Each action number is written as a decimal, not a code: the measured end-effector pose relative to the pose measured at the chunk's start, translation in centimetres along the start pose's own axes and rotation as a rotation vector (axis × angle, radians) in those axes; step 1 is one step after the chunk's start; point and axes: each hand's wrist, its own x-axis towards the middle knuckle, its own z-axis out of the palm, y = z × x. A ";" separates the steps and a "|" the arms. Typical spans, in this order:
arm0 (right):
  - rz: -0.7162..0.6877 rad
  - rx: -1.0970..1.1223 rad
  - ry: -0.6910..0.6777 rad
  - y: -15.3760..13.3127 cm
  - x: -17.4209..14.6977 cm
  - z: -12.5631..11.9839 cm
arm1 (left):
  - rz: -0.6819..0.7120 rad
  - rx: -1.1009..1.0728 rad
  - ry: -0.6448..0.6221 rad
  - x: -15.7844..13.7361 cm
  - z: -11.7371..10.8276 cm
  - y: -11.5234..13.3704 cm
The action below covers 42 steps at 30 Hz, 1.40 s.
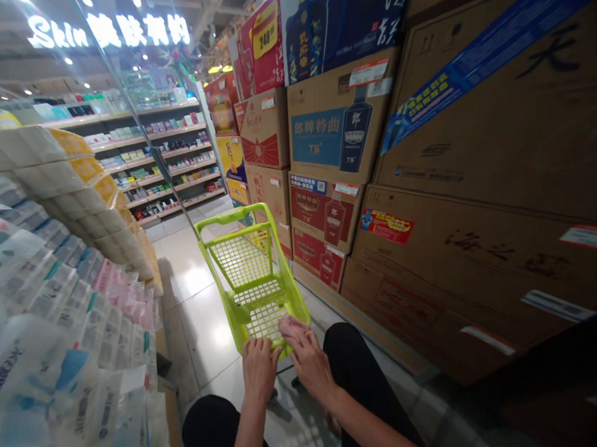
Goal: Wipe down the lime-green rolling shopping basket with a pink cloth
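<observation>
Cartons of flat brown cardboard tower over the glossy tiled floor, where a lime plastic cart, mesh-sided, stands before the person, already held, no goods showing inside. Left hand curls over its near edge; right hand lies alongside, its grip and the pinkish scrap there unclear.

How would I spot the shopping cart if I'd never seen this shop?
Between a wall of cardboard boxes on the right and plastic-wrapped packs on the left runs a tiled floor. There stands the cart, the person's left hand and right hand at its near edge. Its bright lime green, gridded with holes, sets it apart from boxes and packs.
</observation>
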 end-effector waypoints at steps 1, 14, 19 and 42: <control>-0.014 0.004 -0.004 0.4 0.2 -0.1 | 0.034 -0.004 0.015 -0.2 -0.3 -0.5; -0.139 0.164 -0.008 -3.3 0.2 2.7 | 0.042 -0.050 0.034 -1.2 0.8 -4.8; 0.194 -0.023 0.010 2.5 3.4 -0.5 | 0.087 -0.191 0.016 -1.3 0.5 -5.4; 0.166 0.011 0.029 1.2 12.1 2.6 | -0.009 -0.197 -0.261 7.7 2.2 -6.6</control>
